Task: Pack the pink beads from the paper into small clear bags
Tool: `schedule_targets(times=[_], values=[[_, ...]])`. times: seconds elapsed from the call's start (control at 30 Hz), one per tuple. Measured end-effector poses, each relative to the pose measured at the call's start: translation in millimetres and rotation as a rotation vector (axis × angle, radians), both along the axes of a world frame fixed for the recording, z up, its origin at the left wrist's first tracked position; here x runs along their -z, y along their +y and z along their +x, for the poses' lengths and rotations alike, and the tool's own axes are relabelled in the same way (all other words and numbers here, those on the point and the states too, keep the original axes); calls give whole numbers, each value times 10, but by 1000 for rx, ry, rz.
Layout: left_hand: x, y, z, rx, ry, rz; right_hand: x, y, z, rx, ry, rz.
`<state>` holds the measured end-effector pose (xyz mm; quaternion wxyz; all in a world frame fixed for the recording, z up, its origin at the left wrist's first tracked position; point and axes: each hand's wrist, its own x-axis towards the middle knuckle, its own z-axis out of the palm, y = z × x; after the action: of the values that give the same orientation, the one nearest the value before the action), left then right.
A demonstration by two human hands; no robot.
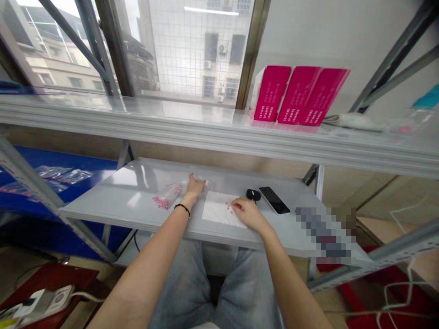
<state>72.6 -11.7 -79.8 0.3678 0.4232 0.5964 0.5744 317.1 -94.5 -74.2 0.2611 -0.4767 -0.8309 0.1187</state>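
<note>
My left hand reaches toward the back of the shelf board, its fingers at a small clear plastic bag, and appears to pinch its near edge. On a white sheet of paper lie several small pink pieces. Over the sheet's right side is my right hand, fingers curled together beside the pieces; whatever may be between the fingertips is hidden. To the left of my left wrist rests a clear zip bag with pink pieces in it.
A black round object and a phone lie right of the sheet. The upper shelf carries several pink boxes. More bags lie on a blue surface at left. A power strip is at lower left.
</note>
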Motion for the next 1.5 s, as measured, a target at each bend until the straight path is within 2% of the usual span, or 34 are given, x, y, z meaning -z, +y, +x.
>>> schedule_targets(times=[0.17, 0.2, 0.27, 0.3, 0.4, 0.47, 0.57, 0.7, 0.87, 1.13, 1.2, 1.27, 1.37, 1.43, 1.5], values=[[-89, -314, -29, 4, 315, 138, 61, -110, -6, -25, 6, 15], [-100, -413, -8, 52, 434, 193, 76, -120, -12, -28, 6, 23], [-101, -633, 52, 240, 769, 313, 102, -131, -20, -37, 3, 39], [-91, -749, 86, 327, 856, 345, 111, -135, -21, -42, 1, 46], [-31, -1068, 179, 461, 963, 372, 110, -141, -8, -53, -5, 63], [19, -1222, 221, 483, 1066, 383, 82, -133, 2, -50, 0, 73], [79, -1333, 247, 469, 1155, 389, 21, -86, -15, -20, 20, 86], [117, -1341, 238, 449, 1158, 398, -3, 29, -114, -7, 29, 85], [131, -1346, 207, 445, 1139, 414, 82, 114, -218, 1, 33, 72], [177, -1377, 215, 410, 1062, 461, 80, 133, -128, 70, 184, 68], [131, -1317, 82, 348, 1030, 469, 78, 99, -68, 70, 242, 59], [34, -1209, -167, 203, 1023, 425, 94, 35, -3, 63, 297, 42], [-164, -1011, -651, -69, 1094, 208, 134, -90, 68, 74, 365, 20], [-275, -901, -924, -122, 1166, 4, 154, -160, 72, 91, 393, 18], [-337, -831, -1092, -70, 1181, -157, 164, -204, 37, 103, 408, 24]])
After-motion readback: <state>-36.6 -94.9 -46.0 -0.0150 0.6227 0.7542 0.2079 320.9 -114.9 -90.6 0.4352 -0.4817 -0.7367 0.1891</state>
